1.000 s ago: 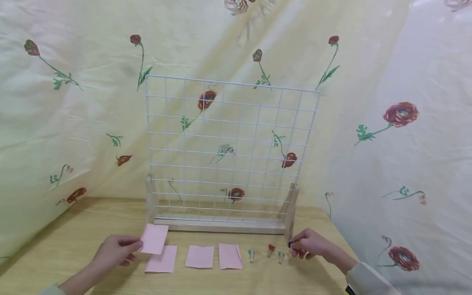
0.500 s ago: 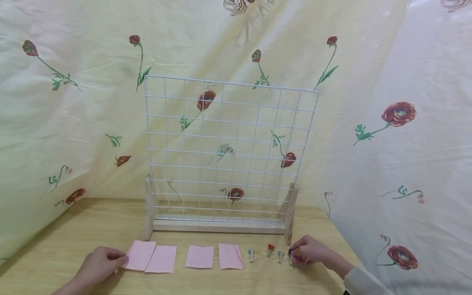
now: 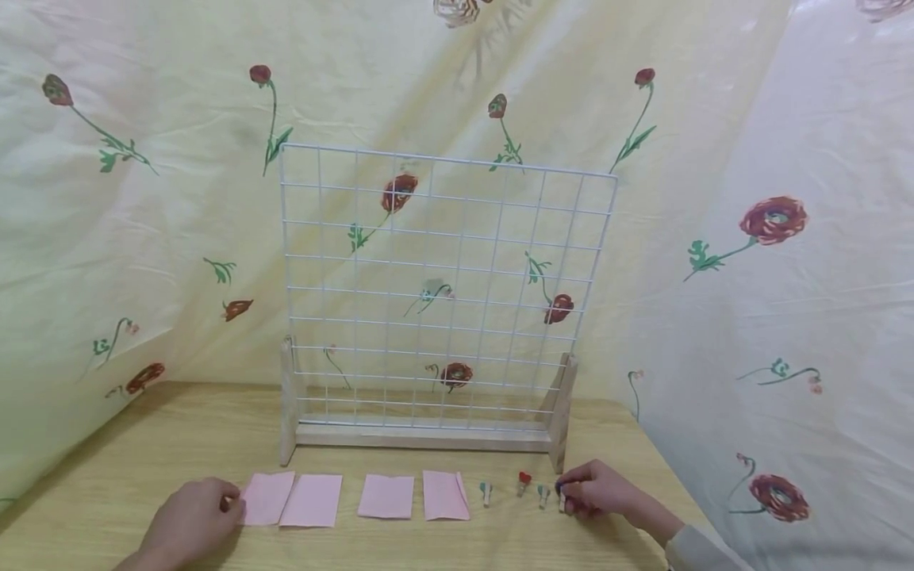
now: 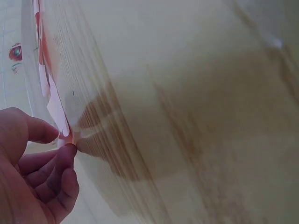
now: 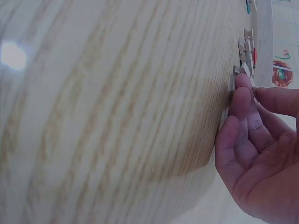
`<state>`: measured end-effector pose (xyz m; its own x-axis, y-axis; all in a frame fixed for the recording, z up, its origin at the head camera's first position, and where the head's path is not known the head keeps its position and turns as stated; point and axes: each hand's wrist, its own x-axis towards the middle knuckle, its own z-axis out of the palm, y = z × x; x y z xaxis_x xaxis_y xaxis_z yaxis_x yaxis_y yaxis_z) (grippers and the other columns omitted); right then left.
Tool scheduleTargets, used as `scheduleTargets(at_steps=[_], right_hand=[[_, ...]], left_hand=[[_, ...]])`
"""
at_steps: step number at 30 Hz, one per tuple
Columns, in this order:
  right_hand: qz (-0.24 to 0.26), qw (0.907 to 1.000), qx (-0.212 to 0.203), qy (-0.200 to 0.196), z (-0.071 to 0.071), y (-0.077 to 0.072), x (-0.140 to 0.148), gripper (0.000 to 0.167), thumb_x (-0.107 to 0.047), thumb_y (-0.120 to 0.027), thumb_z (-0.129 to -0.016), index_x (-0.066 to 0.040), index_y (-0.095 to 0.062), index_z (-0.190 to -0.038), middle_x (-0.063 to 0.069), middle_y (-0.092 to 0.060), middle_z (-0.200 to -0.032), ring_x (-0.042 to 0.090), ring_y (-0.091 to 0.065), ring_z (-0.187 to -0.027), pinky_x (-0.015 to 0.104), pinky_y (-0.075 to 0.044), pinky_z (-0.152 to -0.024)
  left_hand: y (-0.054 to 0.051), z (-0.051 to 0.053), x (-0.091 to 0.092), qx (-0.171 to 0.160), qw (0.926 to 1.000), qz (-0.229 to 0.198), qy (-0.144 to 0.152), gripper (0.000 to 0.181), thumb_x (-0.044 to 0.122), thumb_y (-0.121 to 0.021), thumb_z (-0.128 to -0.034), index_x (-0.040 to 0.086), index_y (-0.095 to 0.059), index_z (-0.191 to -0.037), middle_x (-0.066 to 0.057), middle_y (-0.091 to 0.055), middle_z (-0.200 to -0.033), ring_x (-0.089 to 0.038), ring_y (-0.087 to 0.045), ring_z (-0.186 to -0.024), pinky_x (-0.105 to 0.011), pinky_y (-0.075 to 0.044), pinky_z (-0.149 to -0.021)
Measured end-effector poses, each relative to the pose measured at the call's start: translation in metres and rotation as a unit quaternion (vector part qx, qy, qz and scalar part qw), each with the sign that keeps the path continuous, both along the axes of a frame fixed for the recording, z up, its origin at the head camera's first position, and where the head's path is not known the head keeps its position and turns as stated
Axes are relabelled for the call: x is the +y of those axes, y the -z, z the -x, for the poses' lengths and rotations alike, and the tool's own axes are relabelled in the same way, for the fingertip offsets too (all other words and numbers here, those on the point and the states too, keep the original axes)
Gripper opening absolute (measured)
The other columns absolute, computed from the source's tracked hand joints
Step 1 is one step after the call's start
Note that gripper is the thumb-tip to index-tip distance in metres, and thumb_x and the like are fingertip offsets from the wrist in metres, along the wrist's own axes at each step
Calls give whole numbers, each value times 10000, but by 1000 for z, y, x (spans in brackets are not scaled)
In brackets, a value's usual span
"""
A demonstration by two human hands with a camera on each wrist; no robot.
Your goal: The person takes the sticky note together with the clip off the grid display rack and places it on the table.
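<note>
In the head view my left hand [image 3: 191, 519] is at the left edge of the leftmost pink paper square [image 3: 268, 498], which lies on the table with its right edge at the neighbouring pink square [image 3: 311, 501]. The left wrist view has a paper edge [image 4: 65, 139] between thumb and forefinger. My right hand [image 3: 600, 488] pinches a small dark-topped clothespin [image 3: 562, 503] on the table; the fingers partly hide it. Left of it lie a clothespin [image 3: 543, 497] with a pale green top, one with a red heart [image 3: 524, 483], and another green-topped clothespin [image 3: 486, 494].
Two more pink squares, a flat one [image 3: 386, 497] and one with a folded right edge [image 3: 446, 496], lie mid-row. Behind the row stands a white wire grid [image 3: 450, 272] in a wooden base [image 3: 421, 438]. A flowered cloth [image 3: 721, 143] hangs around the wooden table [image 3: 400, 547].
My left hand has brought the leftmost pink square down and left, from over its neighbour onto the table beside it. The right hand stays at the dark-topped clothespin, now slightly lower.
</note>
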<state>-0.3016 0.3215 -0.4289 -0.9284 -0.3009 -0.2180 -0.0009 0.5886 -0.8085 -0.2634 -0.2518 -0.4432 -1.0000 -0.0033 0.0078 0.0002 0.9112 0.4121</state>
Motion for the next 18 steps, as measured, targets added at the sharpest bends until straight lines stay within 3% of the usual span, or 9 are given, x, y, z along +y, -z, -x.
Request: scheduleTargets(at_steps=[10,18], right_hand=[[73,9998,162,-69,-2,2,-1,305,-103,-545,-931,114,-612,-1135,28,-661,-719,96,-538,-581,187,-405,-485],[-26,9998,182,74,-1,2,2,327,-121,-551,-934,116,-607,-1153,27,-671,-736,108,-564,-602,216,-444,-507]], left_hand=[[-9,-3,-2,129,9998,91,-118,242,171,-617,-876,-37,-698,-971,-2,-635,-722,-137,-504,-599,-304,-439,-523],[-16,-3,1,288,9996,-27,-30,239,163,-608,-881,-34,-706,-972,1,-653,-711,-122,-499,-547,-282,-425,-492]])
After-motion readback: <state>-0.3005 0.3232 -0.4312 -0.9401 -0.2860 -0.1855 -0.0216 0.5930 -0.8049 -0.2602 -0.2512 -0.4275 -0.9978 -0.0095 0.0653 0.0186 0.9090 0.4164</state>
